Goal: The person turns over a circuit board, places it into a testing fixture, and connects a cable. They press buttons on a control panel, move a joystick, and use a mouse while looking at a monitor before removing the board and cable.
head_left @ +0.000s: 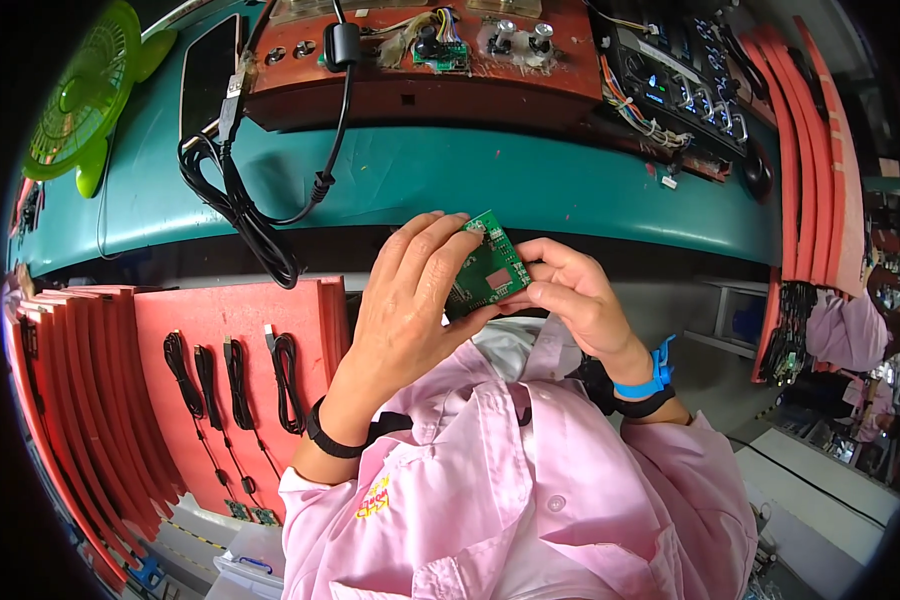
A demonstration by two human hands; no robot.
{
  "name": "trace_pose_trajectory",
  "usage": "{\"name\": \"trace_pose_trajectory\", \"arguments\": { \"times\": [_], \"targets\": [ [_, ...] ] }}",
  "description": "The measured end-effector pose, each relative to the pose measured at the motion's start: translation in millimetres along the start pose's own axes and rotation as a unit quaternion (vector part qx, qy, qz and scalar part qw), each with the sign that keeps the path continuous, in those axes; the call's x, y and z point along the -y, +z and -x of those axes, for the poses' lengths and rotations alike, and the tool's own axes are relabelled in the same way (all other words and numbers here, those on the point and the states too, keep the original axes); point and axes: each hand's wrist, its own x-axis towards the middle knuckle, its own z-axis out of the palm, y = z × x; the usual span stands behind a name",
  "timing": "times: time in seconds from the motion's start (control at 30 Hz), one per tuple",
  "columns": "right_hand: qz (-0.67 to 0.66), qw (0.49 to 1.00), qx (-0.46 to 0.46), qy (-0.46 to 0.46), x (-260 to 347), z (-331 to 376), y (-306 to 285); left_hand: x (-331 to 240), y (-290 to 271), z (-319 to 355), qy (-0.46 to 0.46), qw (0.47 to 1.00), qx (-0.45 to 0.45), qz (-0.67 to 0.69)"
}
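A green circuit board (490, 262) is held up between my two hands, in front of my chest and just short of the bench edge. My left hand (410, 280) lies over the board's left side, its fingers bent across the face and the thumb under the lower edge. The right edge is pinched between the thumb and fingers of my right hand (575, 290). Small parts and a pale pinkish square show on the board's face; the left fingers hide the rest of it.
Beyond the board is the green bench (400, 170) with a looped black cable (235, 190), a red test box (410, 95), a green fan (85, 95) and a black device (680, 90). Red foam sheets (240, 300) bearing coiled cables stand at left; more foam sheets (810, 170) stand right.
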Motion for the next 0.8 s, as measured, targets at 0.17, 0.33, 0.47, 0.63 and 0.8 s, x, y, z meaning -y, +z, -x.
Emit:
{"name": "trace_pose_trajectory", "arguments": {
  "times": [0.17, 0.33, 0.47, 0.63, 0.8],
  "targets": [
    [0.017, 1.000, -0.011, 0.002, 0.9, -1.1, 0.7, 1.0, 4.5, 2.6, 0.017, 0.999, -0.026, -0.022],
    [0.044, 0.999, -0.015, -0.016, -0.5, -2.0, 0.4, 1.2, 6.2, 2.6, 0.018, 0.999, -0.029, -0.020],
    [0.110, 0.993, -0.020, -0.024, -1.1, -1.8, -0.1, 2.4, 5.7, 2.5, 0.030, 0.999, -0.029, -0.032],
    [0.222, 0.974, -0.044, -0.022, -4.9, -1.1, -0.3, 0.5, 4.6, 3.8, 0.025, 0.999, -0.019, -0.022],
    [0.233, 0.972, -0.037, -0.023, 1.4, 0.3, 3.8, -0.2, 1.7, 2.4, 0.021, 1.000, -0.020, 0.000]
  ]
}}
